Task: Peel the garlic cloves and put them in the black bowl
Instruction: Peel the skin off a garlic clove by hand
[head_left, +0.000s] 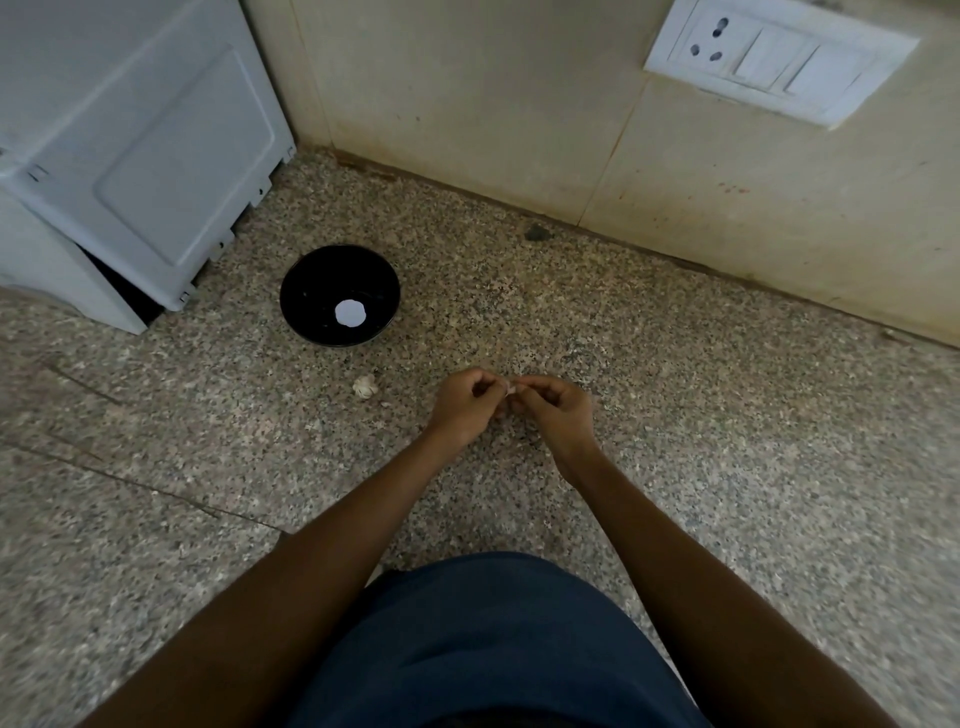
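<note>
at the centre of the frame the left hand (464, 404) and right hand (556, 408) meet fingertip to fingertip above the speckled worktop (727, 441), both with fingers curled and pinching a small pale garlic clove (508, 388) between them. a garlic bulb (364, 387) lies on the worktop just left of the hands. the black bowl (340, 295) sits further up and left, with one white round patch at its bottom. a white appliance (130, 145) fills the upper left, a wall socket (779, 57) the upper right.
</note>
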